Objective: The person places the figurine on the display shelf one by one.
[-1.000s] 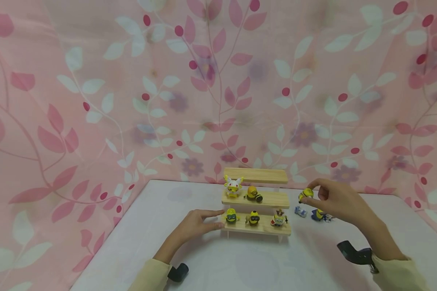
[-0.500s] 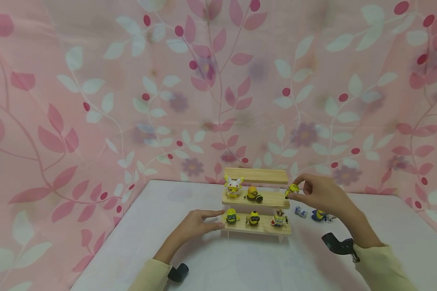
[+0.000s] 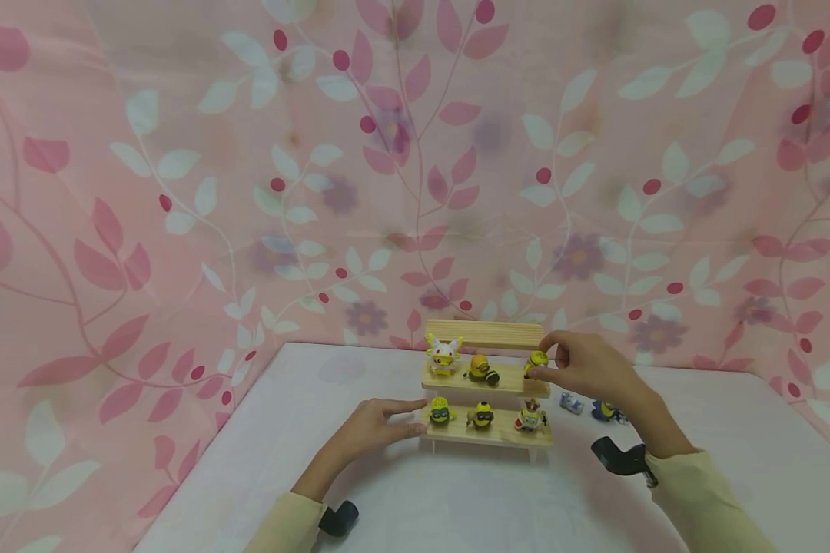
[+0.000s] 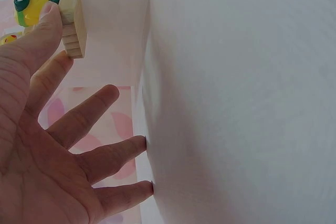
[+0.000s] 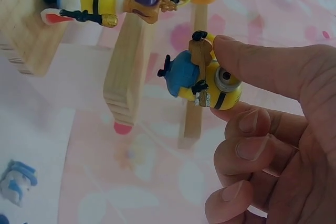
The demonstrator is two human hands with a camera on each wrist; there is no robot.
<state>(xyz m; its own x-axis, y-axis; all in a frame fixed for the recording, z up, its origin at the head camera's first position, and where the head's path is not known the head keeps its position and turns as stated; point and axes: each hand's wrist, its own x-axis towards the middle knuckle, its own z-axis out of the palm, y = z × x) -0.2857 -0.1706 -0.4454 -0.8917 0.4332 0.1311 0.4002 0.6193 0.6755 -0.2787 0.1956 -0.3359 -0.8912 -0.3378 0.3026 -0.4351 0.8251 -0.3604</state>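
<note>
A tiered wooden display shelf (image 3: 486, 435) stands on the table with small minion figurines on its lower two boards. At its left end, my left hand (image 3: 370, 428) holds the lowest board's corner between thumb and forefinger, the other fingers spread. Close to the thumb is a green-goggled minion figurine (image 4: 37, 9). My right hand (image 3: 588, 369) pinches a one-eyed minion figurine (image 5: 202, 74) in blue between thumb and forefinger, at the right end of the middle board. Whether its feet touch the board cannot be told.
On the middle board are a white-hooded figurine (image 3: 444, 357) and an orange-topped figurine (image 3: 480, 369). Below stand a black-goggled figurine (image 3: 483, 415) and a crowned figurine (image 3: 529, 416). Several loose figurines (image 3: 603, 410) lie right of the shelf, before a floral cloth (image 3: 415, 192).
My right hand has carried the minion figurine leftward, from beside the shelf to the right end of the middle board. My left hand stays on the shelf.
</note>
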